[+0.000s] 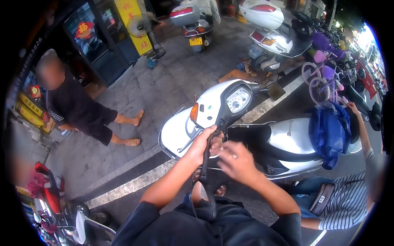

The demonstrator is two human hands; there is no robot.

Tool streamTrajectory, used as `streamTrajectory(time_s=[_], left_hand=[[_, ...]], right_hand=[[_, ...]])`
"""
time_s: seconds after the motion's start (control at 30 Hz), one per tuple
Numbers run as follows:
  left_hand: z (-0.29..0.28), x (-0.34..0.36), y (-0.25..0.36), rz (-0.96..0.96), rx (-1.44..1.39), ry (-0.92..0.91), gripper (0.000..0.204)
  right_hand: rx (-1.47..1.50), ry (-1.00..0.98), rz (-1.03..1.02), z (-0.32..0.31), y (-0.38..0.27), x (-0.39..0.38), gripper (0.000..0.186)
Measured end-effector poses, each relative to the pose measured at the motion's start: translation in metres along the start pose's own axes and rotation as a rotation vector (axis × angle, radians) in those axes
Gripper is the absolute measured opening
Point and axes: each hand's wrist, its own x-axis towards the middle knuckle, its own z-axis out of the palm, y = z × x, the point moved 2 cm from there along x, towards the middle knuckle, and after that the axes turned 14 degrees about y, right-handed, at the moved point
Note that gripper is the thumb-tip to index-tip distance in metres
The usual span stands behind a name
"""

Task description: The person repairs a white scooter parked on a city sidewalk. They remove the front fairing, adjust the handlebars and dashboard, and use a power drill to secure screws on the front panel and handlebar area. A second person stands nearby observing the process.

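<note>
A white scooter [213,107] stands in front of me, its speedometer [238,99] facing up. My left hand [204,143] is wrapped around the scooter's black handlebar grip [208,153], beside the brake lever. My right hand [236,160] hovers just right of it, fingers curled and touching the left hand's fingertips; whether it holds anything small is unclear. A round black mirror [203,201] hangs below the grip, near my lap.
A person in dark clothes and sandals [78,108] stands on the pavement at left. Another person in a striped shirt [349,201] leans on the scooter's seat at right, by a blue cover [330,129]. Parked scooters [271,28], bicycles and a standing fan [141,28] fill the background.
</note>
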Motion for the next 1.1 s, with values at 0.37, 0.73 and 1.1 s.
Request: streamTrajectory(time_s=[0.37,0.73,1.1], left_hand=[[-0.030,-0.006,0.073,0.279,0.115,-0.148,0.045],[-0.114,0.122,0.067,0.554,0.721,0.184,0.085],[-0.098,0.101,0.046,0.906,0.969,0.104,0.077]], right_hand=[[0.304,0.314,0.065,0.004,0.025,0.058,0.023],[0.788,0.569,0.982,0.002,0.086,0.006,0.021],[0.552,0.680,0.813,0.010,0.054,0.032,0.040]])
